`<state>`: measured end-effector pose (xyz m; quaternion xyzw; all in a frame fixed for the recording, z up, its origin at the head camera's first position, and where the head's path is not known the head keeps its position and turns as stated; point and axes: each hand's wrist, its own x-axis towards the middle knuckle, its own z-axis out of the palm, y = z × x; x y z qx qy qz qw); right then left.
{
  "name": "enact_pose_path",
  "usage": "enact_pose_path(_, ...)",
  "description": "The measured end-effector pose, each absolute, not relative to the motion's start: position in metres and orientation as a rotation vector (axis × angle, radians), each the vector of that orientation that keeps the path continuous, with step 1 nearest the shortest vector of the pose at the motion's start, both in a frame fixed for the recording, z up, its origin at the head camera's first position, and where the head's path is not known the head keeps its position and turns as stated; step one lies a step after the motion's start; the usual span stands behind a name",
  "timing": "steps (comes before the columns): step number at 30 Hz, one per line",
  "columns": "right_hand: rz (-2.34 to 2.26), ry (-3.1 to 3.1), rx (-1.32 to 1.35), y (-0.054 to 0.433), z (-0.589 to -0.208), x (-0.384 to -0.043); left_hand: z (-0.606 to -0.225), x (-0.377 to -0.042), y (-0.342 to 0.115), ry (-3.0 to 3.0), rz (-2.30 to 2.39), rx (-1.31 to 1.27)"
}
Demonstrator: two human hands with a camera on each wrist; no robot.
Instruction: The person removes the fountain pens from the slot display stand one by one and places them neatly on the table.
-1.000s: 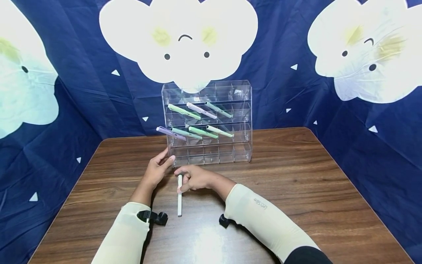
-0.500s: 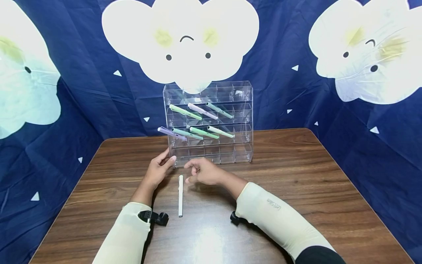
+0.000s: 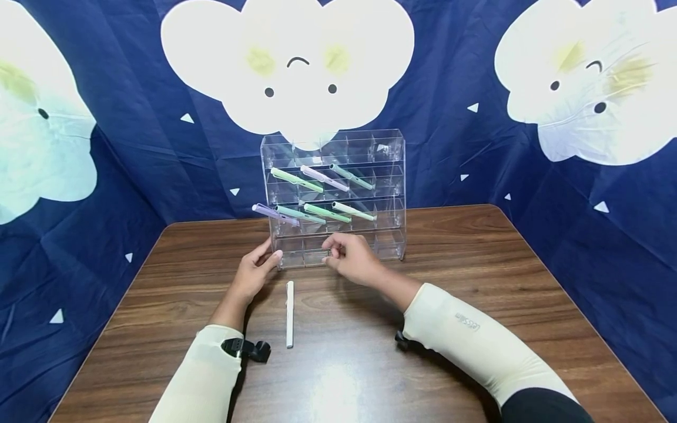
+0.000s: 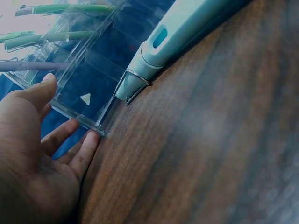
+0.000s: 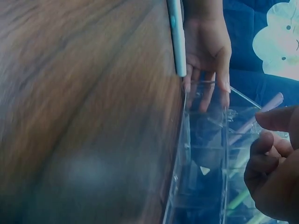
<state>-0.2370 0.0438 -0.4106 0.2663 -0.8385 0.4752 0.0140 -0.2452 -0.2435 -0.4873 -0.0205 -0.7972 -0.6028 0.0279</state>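
A clear acrylic pen rack (image 3: 391,235) stands on the table, with several pastel pens slanting out of its two middle rows. My left hand (image 3: 252,275) rests against the rack's lower left corner, thumb toward the front and fairly straight fingers along the side. In the left wrist view, the fingertips (image 4: 92,138) touch the clear panel near the tabletop. My right hand (image 3: 353,258) hovers before the rack's bottom row, fingers loosely curled around nothing. A white capped pen (image 3: 290,314) lies on the wood between the arms, apart from both hands; the wrist views tint it pale teal.
The brown wooden table (image 3: 502,294) runs out to both sides of the rack. Close behind the rack hangs a dark blue curtain (image 3: 439,158) printed with white clouds. Among the racked pens, a purple pen (image 3: 275,214) sticks out past the rack's left side.
My right hand has left the white pen and moved right and up toward the rack's bottom row. The pen stays on the table. My left hand keeps its place at the corner.
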Motion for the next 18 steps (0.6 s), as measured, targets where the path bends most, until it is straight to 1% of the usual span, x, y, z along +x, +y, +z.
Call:
enact_pose_path(10, 1.286, -2.412, 0.661, 0.068, -0.398, -0.253, -0.487, -0.246, -0.242, -2.427, -1.905, -0.060)
enact_pose_path(18, 1.148, -2.431, 0.634, 0.089, -0.392, -0.276, -0.488, -0.246, -0.242, -2.434, -1.892, -0.049)
